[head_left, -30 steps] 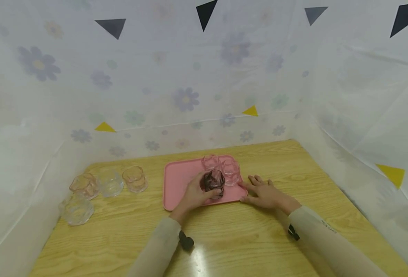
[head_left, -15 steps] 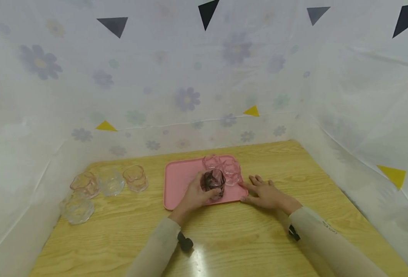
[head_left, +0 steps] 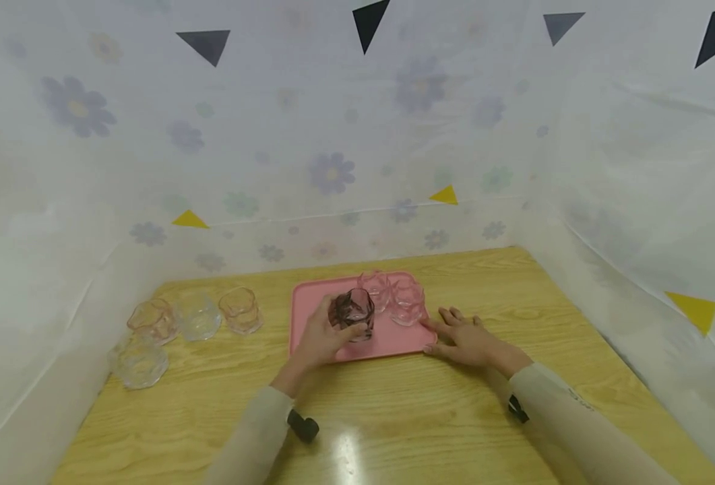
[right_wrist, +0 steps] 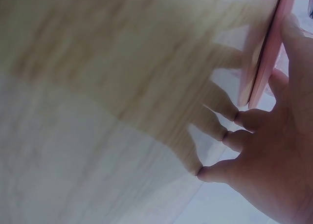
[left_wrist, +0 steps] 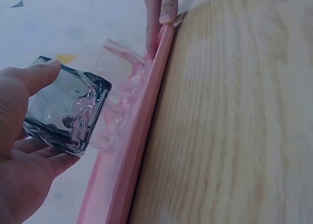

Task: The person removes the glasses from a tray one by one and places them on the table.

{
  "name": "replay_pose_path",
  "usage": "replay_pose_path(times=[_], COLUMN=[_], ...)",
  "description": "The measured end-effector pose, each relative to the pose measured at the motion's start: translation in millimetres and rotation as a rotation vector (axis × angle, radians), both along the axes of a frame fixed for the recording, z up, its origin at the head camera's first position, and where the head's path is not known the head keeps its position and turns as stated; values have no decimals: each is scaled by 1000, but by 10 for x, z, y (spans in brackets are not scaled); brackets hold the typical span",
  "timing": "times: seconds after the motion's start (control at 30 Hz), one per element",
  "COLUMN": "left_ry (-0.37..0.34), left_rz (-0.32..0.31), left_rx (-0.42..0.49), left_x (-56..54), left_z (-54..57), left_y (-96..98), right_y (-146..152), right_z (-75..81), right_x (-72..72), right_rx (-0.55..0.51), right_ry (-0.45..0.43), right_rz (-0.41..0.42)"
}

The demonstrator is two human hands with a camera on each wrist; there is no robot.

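Observation:
My left hand [head_left: 323,337] grips a dark, see-through faceted glass [head_left: 360,313], thumb on the near side and fingers around the far side. In the left wrist view this smoky glass [left_wrist: 68,106] is held over the pink tray [left_wrist: 132,165]. Two see-through glasses that look pink, one nearer [head_left: 407,302] and one behind it [head_left: 374,286], stand on the tray's right part. At the tray's right front corner lies my right hand [head_left: 466,340], fingers spread. Its thumb and index finger touch the tray rim [right_wrist: 274,48], while the other fingertips rest on the table.
Left of the tray stand several more glasses: an amber-pink one [head_left: 240,310], a clear one [head_left: 198,316], another pinkish one [head_left: 153,322] and a clear one [head_left: 141,364] nearest the front. White flowered sheeting [head_left: 333,222] walls the wooden table [head_left: 406,417] at the back and sides.
My left hand has moved left and slightly back with the dark glass, away from the two glasses on the tray. My right hand has stayed at the tray's corner.

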State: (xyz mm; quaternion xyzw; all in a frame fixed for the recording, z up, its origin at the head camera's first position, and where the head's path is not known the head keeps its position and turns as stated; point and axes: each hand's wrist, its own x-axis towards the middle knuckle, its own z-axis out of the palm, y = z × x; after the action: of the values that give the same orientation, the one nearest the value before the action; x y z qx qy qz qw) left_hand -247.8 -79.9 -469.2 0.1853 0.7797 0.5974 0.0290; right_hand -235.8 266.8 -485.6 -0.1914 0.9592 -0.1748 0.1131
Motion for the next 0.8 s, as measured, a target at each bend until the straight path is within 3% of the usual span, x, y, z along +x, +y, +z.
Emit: replay_pose_path(times=[0.6, 0.8], left_ry=[-36, 3], left_rz=[111, 159], left_rx=[28, -15], left_x=[137, 224], left_z=[-10, 0], left_y=[-598, -883], right_y=[2, 12], right_z=[0, -14], right_x=[-14, -18], right_rx=[-4, 3], right_ry=[-5, 3], right_rz=[6, 7])
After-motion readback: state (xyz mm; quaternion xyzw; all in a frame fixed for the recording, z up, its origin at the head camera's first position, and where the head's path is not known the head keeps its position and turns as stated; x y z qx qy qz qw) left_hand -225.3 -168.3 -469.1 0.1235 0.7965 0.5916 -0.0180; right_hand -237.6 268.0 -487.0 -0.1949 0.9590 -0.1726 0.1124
